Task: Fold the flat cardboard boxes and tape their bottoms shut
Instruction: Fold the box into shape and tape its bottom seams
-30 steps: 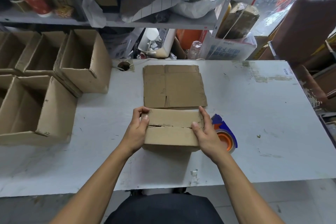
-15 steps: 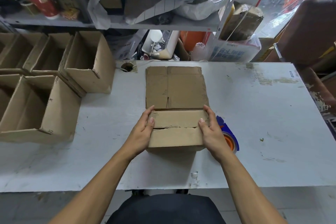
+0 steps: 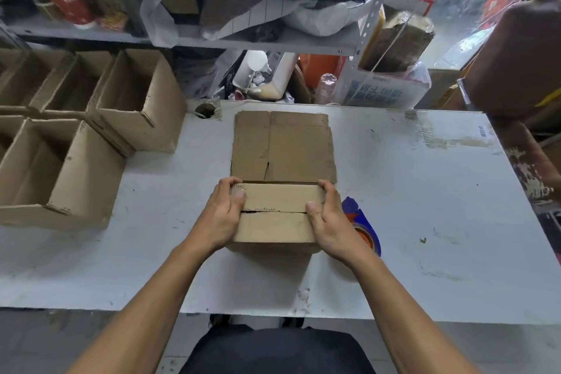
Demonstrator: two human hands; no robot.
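Box (image 3: 274, 212) upside down near the table's (image 3: 425, 191) front edge, at the centre of the view, bottom flaps folded in and facing up; seam (image 3: 273, 211) between the two flaps running from 9 o'clock to 3 o'clock, a thin dark gap showing along it, not yet taped; long axis of the box along that same line.

Left hand (image 3: 223, 215) clamped on the 9 o'clock end, thumb pressing the far flap down, fingers wrapped round the side; right hand (image 3: 329, 222) clamped on the 3 o'clock end, thumb laid at the seam; both closed on cardboard, holding the flaps flat and together.

Tape dispenser (image 3: 362, 226), blue with an orange core, lying on the table just beside the box at 3 o'clock, partly hidden under the right hand and wrist; so much nearer the right hand than the left, well apart from the latter with the whole box between.

Judged next: right hand free to let go and take the dispenser, left hand alone to keep both flaps down; tape then to be drawn along the seam, 3 o'clock to 9 o'clock or back; likely risk of the flaps springing open at the released end.

Flat cardboard (image 3: 283, 146) touching the box at 12 o'clock, awaiting folding; finished boxes (image 3: 88, 167) open-mouthed at 9 to 10 o'clock, well apart.
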